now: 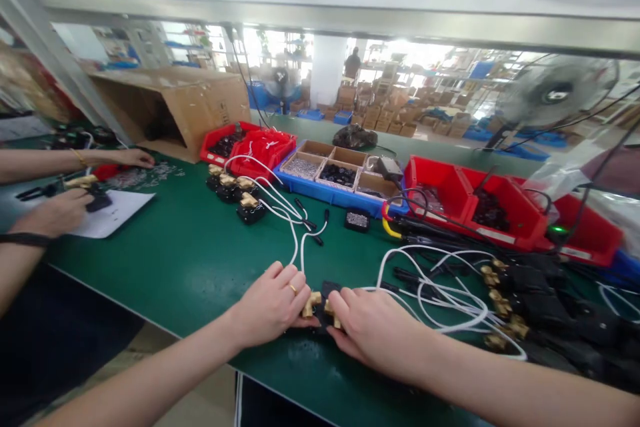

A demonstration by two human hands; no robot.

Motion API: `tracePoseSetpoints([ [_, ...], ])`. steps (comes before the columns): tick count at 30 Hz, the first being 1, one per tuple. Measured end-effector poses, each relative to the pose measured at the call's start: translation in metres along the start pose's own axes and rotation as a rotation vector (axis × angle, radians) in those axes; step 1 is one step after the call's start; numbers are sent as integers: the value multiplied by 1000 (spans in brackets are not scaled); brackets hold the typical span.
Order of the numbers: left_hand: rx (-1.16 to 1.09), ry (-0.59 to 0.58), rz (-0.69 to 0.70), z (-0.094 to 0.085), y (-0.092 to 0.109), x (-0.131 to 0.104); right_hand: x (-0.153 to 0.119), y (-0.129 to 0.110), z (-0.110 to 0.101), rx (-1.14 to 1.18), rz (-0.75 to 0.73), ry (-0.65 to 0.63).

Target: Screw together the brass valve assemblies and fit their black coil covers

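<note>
Near the front edge of the bench, my left hand (275,303) is closed around a valve unit with a brass fitting (311,305) and black housing (327,290). My right hand (373,323) grips the same unit from the other side, its fingers close to a second piece of brass. Much of the unit is hidden by my fingers, and whether it is one body or two pieces pressed together I cannot tell. A white cable (301,250) rises behind my left hand, with black connectors lying at its far end.
Finished-looking brass-and-black valves (250,207) lie ahead left; more valves (530,300) and looped white cables (480,307) lie right. Behind stand red bins (505,233), a blue divided tray (325,193) and a small black box (357,219). A co-worker's hands (60,213) are at left.
</note>
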State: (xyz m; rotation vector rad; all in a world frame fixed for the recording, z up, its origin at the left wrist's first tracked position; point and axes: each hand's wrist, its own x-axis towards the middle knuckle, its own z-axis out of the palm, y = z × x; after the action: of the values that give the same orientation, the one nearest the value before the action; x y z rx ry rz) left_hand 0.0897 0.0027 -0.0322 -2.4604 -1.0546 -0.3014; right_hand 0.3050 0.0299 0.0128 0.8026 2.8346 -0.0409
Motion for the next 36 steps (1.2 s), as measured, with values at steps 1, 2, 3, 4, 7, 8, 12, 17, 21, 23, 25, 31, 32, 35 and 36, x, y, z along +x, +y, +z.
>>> tracePoseSetpoints([
  [1, -2, 11, -21, 1, 6, 0, -3, 0, 3, -8, 0, 8],
  [2, -4, 30, -46, 2, 11, 1, -5, 1, 6, -16, -2, 17],
  [3, -6, 54, -72, 4, 15, 0, -7, 2, 10, -22, -9, 25],
  [4, -9, 79, -99, 7, 18, 0, -9, 4, 13, -29, -18, 38],
  [7, -54, 129, -169, 14, 22, -4, -11, 10, 14, -45, -73, 138],
  [8, -91, 142, -193, 15, 22, -5, -9, 13, 12, -36, -93, 177],
  [12, -359, 245, -290, 7, 21, -10, 26, 25, -16, 106, -28, 241],
  [17, -687, 379, -405, -11, -7, -17, 135, 27, -50, 157, 91, 314],
  [21, -340, 472, -653, -4, -91, -33, 221, 11, -51, 144, 88, 358],
  [23, -254, 453, -731, 6, -147, -43, 250, 1, -45, 139, 96, 351],
  [25, -222, 368, -734, 17, -202, -53, 267, -4, -38, 137, 107, 324],
  [31, -239, 10, -554, 50, -300, -64, 277, 22, -25, 131, 157, 270],
  [32, -241, -26, -534, 55, -307, -63, 277, 29, -26, 126, 151, 271],
  [35, -250, -106, -476, 72, -323, -58, 281, 42, -30, 114, 123, 287],
  [36, -254, -128, -454, 77, -326, -56, 284, 43, -31, 113, 120, 296],
])
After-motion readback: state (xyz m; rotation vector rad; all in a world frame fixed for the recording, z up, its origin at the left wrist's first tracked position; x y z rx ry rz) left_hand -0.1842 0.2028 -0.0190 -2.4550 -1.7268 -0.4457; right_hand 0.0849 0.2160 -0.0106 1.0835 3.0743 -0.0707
